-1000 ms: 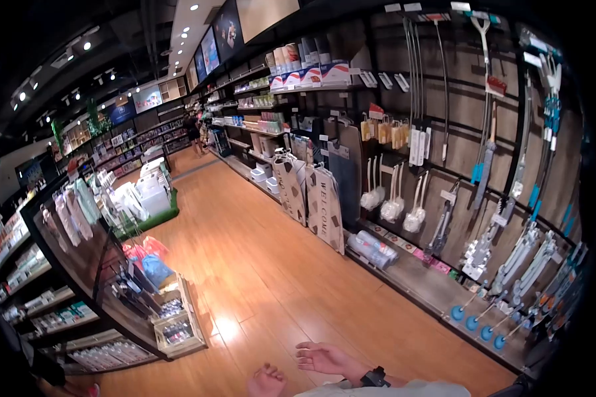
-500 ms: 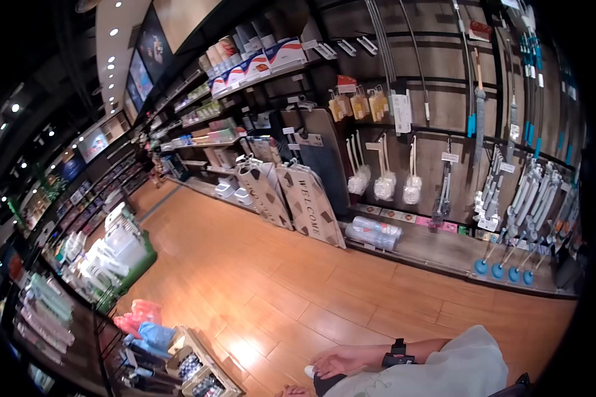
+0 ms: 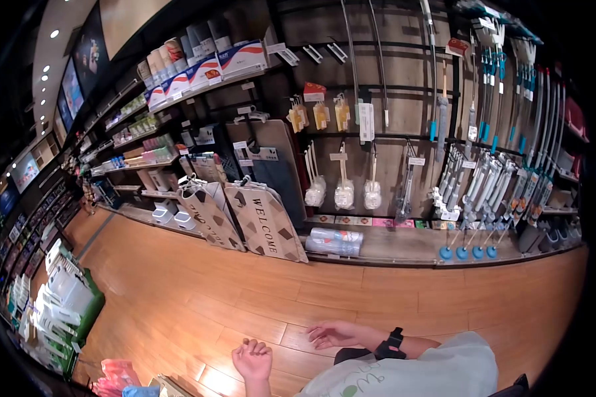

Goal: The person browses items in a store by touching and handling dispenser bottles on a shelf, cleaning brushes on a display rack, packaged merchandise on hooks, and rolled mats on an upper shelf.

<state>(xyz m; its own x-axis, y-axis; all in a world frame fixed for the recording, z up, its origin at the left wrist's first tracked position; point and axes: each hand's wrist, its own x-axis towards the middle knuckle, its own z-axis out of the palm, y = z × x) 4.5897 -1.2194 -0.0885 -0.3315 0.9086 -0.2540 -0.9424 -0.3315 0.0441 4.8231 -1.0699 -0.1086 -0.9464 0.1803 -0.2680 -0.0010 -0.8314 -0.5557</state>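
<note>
As I hold both arms out over the wooden floor [image 3: 371,291], my left hand [image 3: 251,358] is raised near the bottom of my view, fingers bent loosely inward, roughly half open, with nothing in it. My right hand [image 3: 331,335] is just beside it, apart from it, its fingers slack, slightly spread and gently bent; it has hold of nothing either. A black wristband [image 3: 392,343] circles my right wrist, and behind it I see my pale top [image 3: 437,367] with green lettering. Neither hand touches any of the goods. Ahead of me, across the floor and well apart from my fingers, a mat reading WELCOME [image 3: 261,221] hangs tilted from a hanger, with a second patterned mat [image 3: 208,208] beside it on the left. Just right of the mats, clear wrapped rolls [image 3: 334,242] lie on the low ledge [image 3: 404,245]. Farther right along that ledge stands a row of plungers [image 3: 446,253] with blue cups. Above the rolls hang white-headed brushes [image 3: 344,195], and above those, yellow packs [image 3: 321,117]. Down at my lower left, a pink bag [image 3: 116,377] and a blue bag [image 3: 141,392] show at the edge, the blue one partly cut off.
</note>
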